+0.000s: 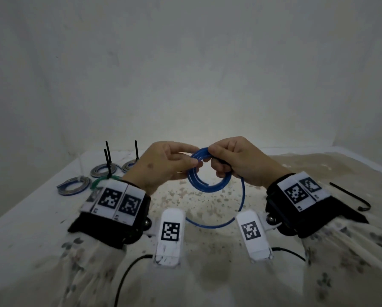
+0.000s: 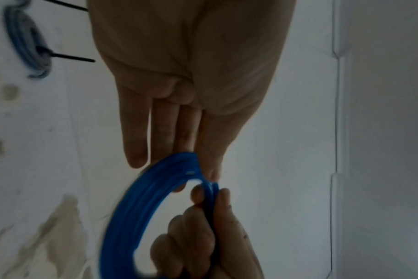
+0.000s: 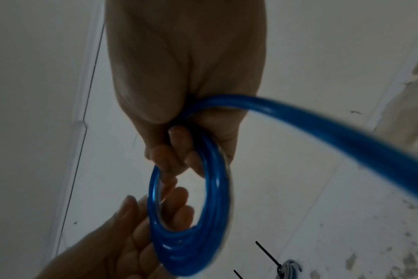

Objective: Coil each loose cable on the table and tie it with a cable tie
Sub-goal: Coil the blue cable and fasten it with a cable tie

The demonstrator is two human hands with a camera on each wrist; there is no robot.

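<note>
both hands hold the blue cable (image 1: 208,171) above the table (image 1: 41,213), part coiled, its tail looping toward 6 o'clock. the left hand (image 1: 161,166) pinches the coil at 9 o'clock; the right hand (image 1: 236,162) curls round it at 2 o'clock. a loose black cable tie (image 1: 351,197) lies at 3 o'clock; tied coils (image 1: 103,170) sit at 9 o'clock.

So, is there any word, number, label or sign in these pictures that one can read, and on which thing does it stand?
No readable words or numbers in any view.
Black-and-white square code patterns, no letters: on the left wrist band, the right wrist band and the two white camera blocks.
Small dark marks under the band patterns: too small to read.
The blue cable and the tied coils: no print visible.
</note>
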